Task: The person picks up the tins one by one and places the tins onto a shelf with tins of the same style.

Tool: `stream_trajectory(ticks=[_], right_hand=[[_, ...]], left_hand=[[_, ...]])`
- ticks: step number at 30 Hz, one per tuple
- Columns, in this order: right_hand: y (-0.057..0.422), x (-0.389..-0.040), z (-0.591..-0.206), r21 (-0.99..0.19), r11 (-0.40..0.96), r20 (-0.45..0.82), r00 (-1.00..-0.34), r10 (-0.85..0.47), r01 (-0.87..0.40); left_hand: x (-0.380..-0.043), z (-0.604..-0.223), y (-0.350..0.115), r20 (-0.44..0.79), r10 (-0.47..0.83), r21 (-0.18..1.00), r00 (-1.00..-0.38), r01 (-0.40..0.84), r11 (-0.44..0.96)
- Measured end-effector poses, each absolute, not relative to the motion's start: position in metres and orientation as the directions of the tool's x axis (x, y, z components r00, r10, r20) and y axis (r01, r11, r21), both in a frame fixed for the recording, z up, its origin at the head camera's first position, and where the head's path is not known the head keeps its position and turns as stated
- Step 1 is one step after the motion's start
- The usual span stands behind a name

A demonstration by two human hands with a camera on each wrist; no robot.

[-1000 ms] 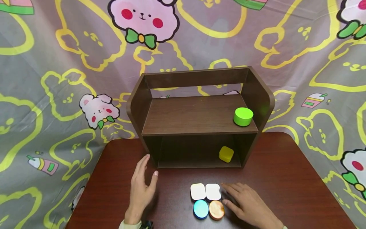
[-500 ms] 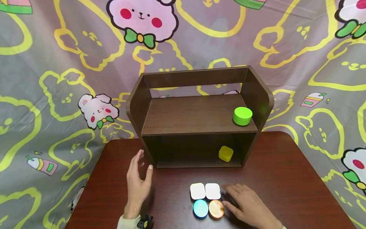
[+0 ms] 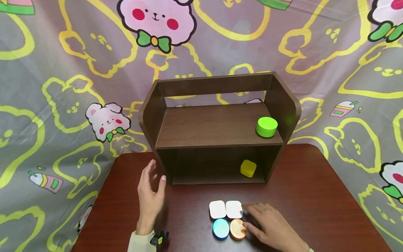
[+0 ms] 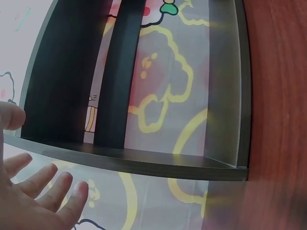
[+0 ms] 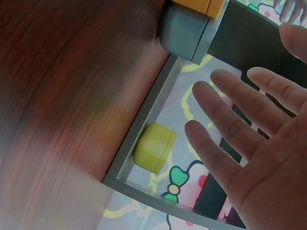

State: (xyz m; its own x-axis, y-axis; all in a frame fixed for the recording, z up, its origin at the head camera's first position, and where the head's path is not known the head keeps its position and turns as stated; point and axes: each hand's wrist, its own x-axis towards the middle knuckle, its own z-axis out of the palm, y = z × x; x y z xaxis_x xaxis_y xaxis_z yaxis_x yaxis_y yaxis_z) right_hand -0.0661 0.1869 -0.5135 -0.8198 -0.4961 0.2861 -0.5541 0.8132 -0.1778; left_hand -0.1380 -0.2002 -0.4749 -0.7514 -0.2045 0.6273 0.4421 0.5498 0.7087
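My left hand (image 3: 150,199) hovers left of the shelf unit (image 3: 220,145), fingers loosely extended and thumb apart, holding nothing. In the left wrist view its spread fingers (image 4: 72,203) are beside the unit's side panel. My right hand (image 3: 272,224) lies beside a cluster of small boxes, fingers extended. Its fingertips are at the edge of the right white square box (image 3: 234,210) and the round orange box (image 3: 238,229); whether they touch cannot be told. The left white square box (image 3: 217,209) and a round blue box (image 3: 221,229) complete the two-by-two cluster.
On the upper shelf, at its right end, stands a round green box (image 3: 267,127). A yellow square box (image 3: 248,168) sits at the right of the lower compartment. The dark red-brown table (image 3: 318,196) carries the unit, and a patterned cloth (image 3: 201,63) hangs behind.
The left hand has moved a little left and away from me, toward the shelf's left side. My right hand has barely shifted, and the boxes stay put.
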Motion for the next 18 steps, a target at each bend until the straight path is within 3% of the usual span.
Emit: stream_trajectory(ticks=[18], right_hand=[[0.179, -0.064, -0.514, -0.199, 0.796, 0.248, -0.815, -0.524, -0.572]], left_hand=[[-0.147, -0.458, -0.197, 0.591, -0.248, 0.748, -0.767, 0.407, 0.524]])
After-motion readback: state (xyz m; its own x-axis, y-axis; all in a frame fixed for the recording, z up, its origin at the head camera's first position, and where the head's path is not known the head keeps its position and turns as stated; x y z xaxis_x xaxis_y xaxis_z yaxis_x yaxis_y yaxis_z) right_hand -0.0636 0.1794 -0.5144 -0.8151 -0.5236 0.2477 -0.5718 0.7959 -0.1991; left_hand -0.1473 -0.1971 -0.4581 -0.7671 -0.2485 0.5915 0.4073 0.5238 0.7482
